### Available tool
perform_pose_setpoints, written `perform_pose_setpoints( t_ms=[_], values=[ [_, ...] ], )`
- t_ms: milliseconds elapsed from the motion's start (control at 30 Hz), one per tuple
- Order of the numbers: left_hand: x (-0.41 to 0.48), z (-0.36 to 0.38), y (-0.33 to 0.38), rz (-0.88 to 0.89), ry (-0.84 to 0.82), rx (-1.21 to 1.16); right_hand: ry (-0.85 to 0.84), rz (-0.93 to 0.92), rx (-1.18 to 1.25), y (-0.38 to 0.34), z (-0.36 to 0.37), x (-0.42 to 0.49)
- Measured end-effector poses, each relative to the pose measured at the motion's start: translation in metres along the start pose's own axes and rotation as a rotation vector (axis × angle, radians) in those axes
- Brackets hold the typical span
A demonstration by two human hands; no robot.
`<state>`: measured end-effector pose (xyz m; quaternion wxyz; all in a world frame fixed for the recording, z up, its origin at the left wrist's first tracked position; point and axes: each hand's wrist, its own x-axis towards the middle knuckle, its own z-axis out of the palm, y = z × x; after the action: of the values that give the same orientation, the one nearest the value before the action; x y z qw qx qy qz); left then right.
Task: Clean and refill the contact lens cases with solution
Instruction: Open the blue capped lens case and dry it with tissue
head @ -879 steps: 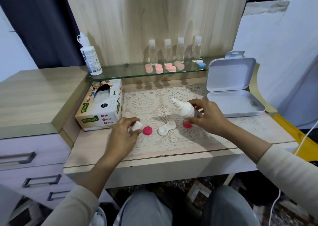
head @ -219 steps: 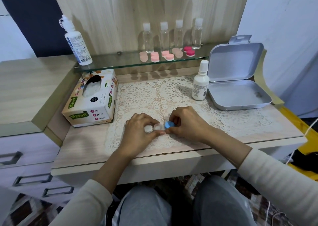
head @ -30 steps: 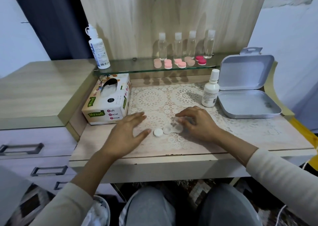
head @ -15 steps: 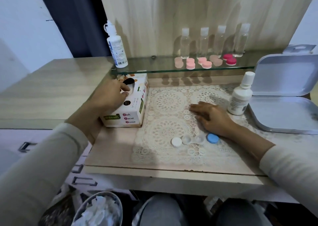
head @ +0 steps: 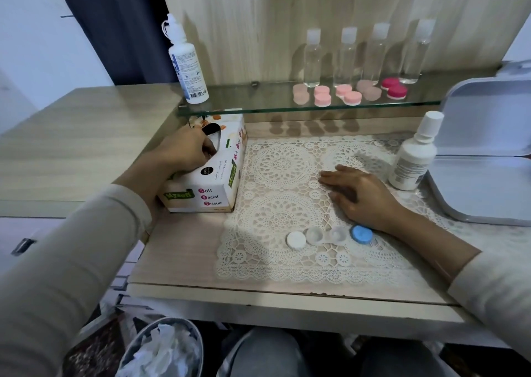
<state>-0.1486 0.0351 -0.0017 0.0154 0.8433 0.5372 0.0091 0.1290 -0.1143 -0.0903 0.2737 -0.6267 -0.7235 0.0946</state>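
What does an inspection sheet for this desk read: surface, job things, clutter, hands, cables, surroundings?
Surface: lace mat on the desk.
Job's things: open lens case, white cap left of it, blue cap right, in a row on the mat; capped solution bottle upright; tissue box beside the mat.
Clutter: open white tin at right; closed cases, four clear bottles and a larger bottle on the glass shelf.
Hands: left hand at the tissue box slot, fingers inside; right hand flat on the mat.
Cables: nothing seen.
Surroundings: bin of tissues below; dark curtain behind.

An open white tin sits at the lace mat's right; a bin stands below.
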Motion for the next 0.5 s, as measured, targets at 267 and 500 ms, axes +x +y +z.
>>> perform_pose_setpoints(
  t_ms=[267,500],
  values=[
    [-0.007,0.001,-0.003,0.003,0.223,-0.095,0.001,0.005,0.007,0.001,0.001,0.000],
    [-0.011,-0.011,-0.005,0.021,0.406,-0.197,-0.013,0.008,0.008,-0.001,0.000,0.000]
  ],
)
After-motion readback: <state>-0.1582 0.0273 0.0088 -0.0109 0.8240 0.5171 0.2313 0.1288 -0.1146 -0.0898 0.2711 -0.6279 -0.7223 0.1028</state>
